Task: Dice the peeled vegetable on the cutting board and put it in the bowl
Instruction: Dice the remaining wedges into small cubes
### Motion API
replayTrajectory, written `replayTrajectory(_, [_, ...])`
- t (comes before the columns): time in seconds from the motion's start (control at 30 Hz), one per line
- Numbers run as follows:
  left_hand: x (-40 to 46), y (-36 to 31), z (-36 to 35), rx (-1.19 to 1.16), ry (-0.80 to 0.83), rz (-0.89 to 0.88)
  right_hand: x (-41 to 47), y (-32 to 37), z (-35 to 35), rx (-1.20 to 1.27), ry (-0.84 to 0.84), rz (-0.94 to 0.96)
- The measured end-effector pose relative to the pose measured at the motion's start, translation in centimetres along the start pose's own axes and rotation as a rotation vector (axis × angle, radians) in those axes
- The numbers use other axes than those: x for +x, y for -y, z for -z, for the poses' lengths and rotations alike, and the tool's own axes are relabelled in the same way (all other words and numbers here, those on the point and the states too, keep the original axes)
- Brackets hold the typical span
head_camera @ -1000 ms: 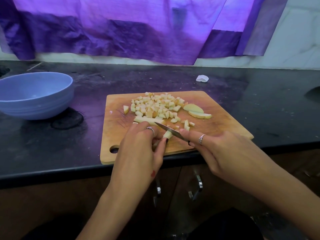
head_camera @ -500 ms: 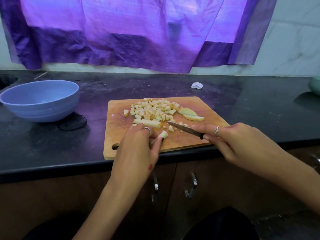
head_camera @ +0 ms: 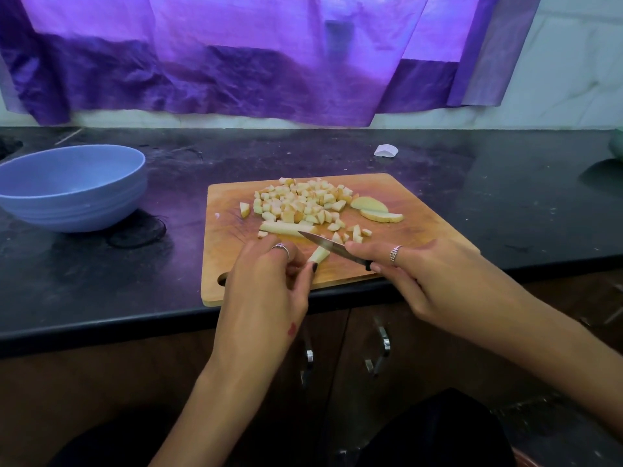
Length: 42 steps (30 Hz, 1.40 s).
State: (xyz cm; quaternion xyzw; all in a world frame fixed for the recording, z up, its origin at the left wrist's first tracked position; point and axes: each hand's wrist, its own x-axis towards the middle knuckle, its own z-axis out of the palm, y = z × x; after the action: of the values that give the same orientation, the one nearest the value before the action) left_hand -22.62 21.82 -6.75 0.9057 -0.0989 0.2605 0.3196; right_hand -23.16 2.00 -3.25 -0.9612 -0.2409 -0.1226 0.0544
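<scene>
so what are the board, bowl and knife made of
Board: looks like wood, matte orange-brown, with fine cut marks near the dice.
Bowl: probably plastic or glazed ceramic, smooth pale blue with moulded ridges; can't tell which.
Knife: shiny metal blade; dark handle, likely plastic, mostly hidden in the right hand.

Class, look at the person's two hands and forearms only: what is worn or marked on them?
Both forearms are bare, with no sleeves in view. The left hand wears a silver ring, has dark polish on its thumbnail and a small red mark near the wrist. The right hand wears a patterned silver ring.
</scene>
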Motion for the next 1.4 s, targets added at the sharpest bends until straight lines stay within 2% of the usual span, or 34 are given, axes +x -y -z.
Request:
replayTrajectory(0.27, [0.0, -0.2, 0.0, -0.005, -0.021, 0.013, 2.1, 0.4, -0.6, 0.058, 0.055, 0.082])
replayTrajectory(0.37, [0.0, -0.3, 0.1, -0.009, -0.022, 0.025, 1.1, -0.7, 0.0, -0.002, 0.042, 0.107])
replayTrajectory(0.43, [0.0, -0.3, 0.1, -0.013, -0.018, 0.026, 0.3, -1.5, 0.5, -0.061, -0.007, 0.100])
replayTrajectory(0.5, [0.0, -0.3, 0.0, -0.011, -0.010, 0.035, -0.2, -1.7, 0.6, -0.008, -0.033, 0.051])
replayTrajectory(0.57, [0.0, -0.3, 0.0, -0.013, -0.008, 0.044, -0.3, -1.5, 0.2, 0.070, -0.013, 0.022])
replayTrajectory(0.87, [0.1, -0.5, 0.4, -0.028, 0.032, 0.053, 1.7, 0.3, -0.3, 0.106, 0.020, 0.040])
replayTrajectory(1.13, [0.0, -0.2, -0.2, -0.052, -0.053, 0.011, 2.3, 0.6, -0.6, 0.047, 0.091, 0.062])
replayTrajectory(1.3, [0.0, -0.2, -0.2, -0.060, -0.043, 0.019, 0.5, -0.7, -0.6, -0.004, 0.007, 0.057])
replayTrajectory(1.4, [-0.1, -0.4, -0.1, -0.058, -0.031, 0.031, 0.2, -0.6, -0.6, 0.072, -0.038, 0.031])
